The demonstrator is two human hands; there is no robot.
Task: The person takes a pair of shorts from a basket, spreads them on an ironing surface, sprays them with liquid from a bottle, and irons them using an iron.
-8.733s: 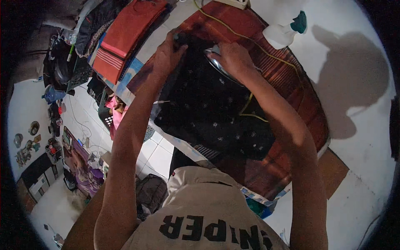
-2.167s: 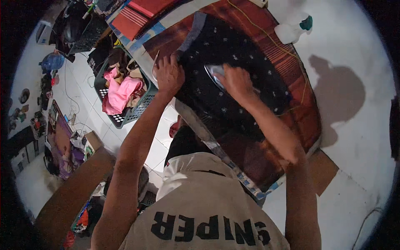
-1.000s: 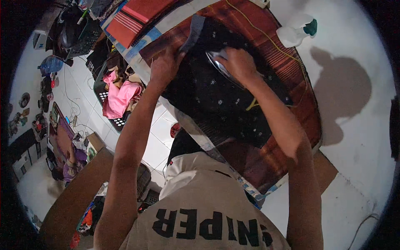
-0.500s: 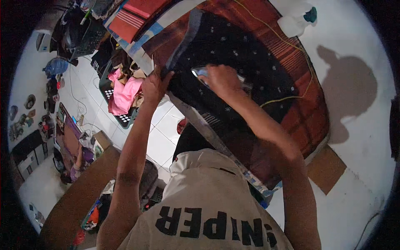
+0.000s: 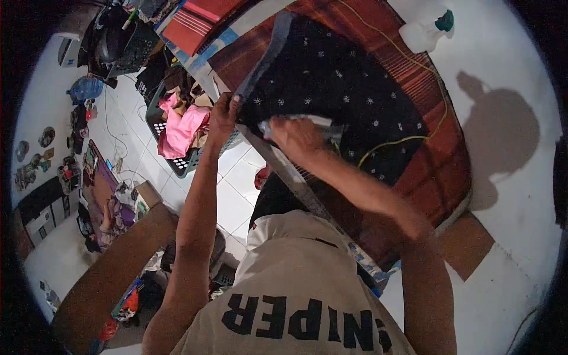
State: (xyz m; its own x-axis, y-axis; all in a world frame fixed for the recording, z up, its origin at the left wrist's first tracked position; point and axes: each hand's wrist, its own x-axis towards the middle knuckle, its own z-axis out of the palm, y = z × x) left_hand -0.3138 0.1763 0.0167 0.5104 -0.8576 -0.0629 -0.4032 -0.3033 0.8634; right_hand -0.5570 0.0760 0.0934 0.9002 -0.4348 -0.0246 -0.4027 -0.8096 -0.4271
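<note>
A black cloth with small white flower-like marks and a greyish edge lies spread over a red-brown patterned blanket. My left hand pinches the cloth at its left corner. My right hand is closed round the handle of a clothes iron, which rests on the lower part of the cloth. Most of the iron is hidden by my hand. A yellow cord runs from near the iron across the blanket and up its right side.
A white bottle with a green top stands beyond the blanket. Folded red cloth lies at the upper left. A dark green basket holds pink and brown clothes. Further left, a person lies on a mat.
The iron in my right hand has moved down and a little left, toward the near edge of the cloth. My left hand still grips the corner.
</note>
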